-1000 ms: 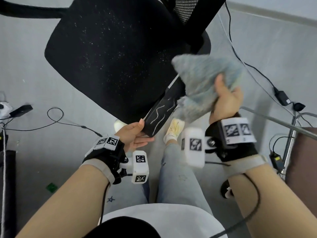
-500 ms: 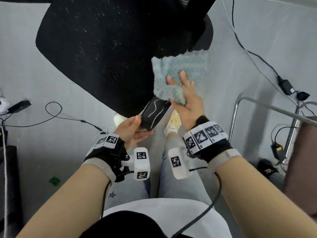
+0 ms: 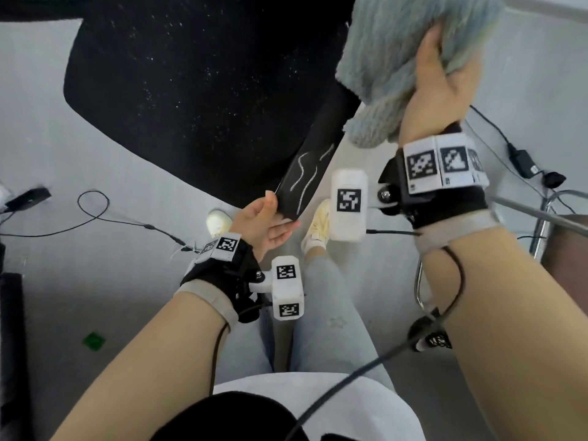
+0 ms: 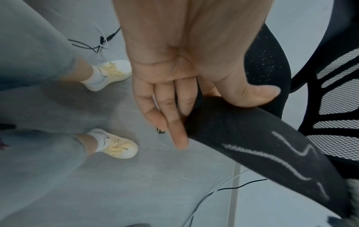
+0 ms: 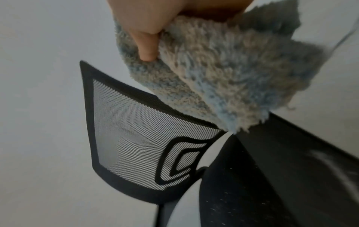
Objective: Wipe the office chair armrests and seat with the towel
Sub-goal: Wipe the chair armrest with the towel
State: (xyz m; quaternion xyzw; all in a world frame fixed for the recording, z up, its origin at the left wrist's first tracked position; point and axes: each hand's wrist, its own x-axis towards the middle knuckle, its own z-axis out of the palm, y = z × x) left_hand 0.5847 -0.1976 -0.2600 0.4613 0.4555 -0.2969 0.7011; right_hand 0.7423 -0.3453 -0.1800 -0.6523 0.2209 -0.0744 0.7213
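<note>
Left hand (image 3: 265, 222): thumb on top and fingers beneath the near end of the armrest (image 3: 310, 173), gripping it.
Right hand (image 3: 442, 81): raised above the armrest's far part, fingers closed around the bunched towel (image 3: 397, 52).
Towel: lower edge hangs just over the armrest.
Seat (image 3: 197, 90): left of the armrest, speckled white.

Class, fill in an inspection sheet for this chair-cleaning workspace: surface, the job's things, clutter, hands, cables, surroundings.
Surface: grey floor; a green scrap lies on it.
Job's things: black seat speckled white; armrest bears white squiggle marks; fluffy blue-grey towel is bunched.
Clutter: nothing seen beyond the scrap.
Hands: left hand holds the armrest's end, thumb on top; right hand has the towel in its grip, raised above the armrest.
Cables: black cable loops on the floor; power adapter at right.
Surroundings: metal frame at right.
</note>
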